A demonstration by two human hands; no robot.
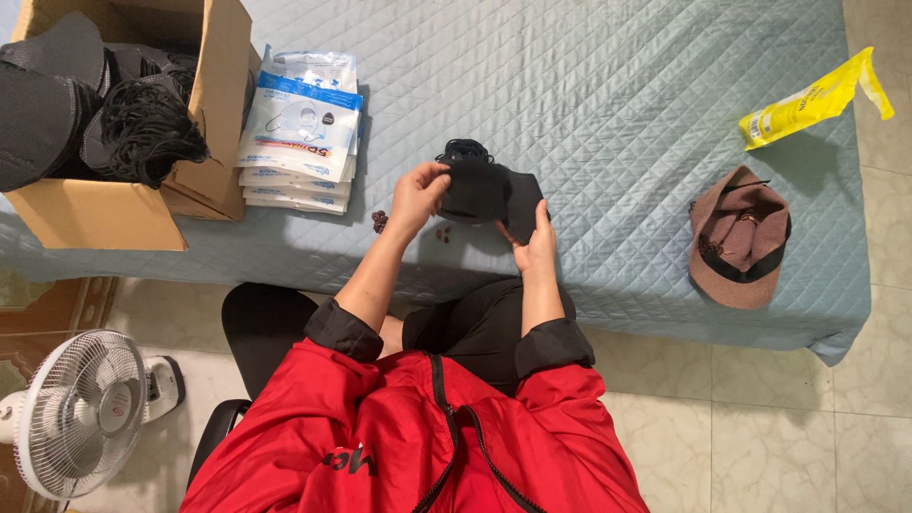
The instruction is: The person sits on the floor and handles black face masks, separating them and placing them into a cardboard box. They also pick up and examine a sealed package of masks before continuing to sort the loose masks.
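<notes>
Just above the bed (617, 114), the left hand (416, 198) and right hand (535, 242) are holding a black face mask (484, 190), fingers pinching its edges. Packaged masks (302, 133) are lying beside a cardboard box (195, 180).

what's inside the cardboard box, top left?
The cardboard box holds black face masks with tangled black ear loops. Whatever lies beneath that pile, and the box bottom, is covered.
</notes>
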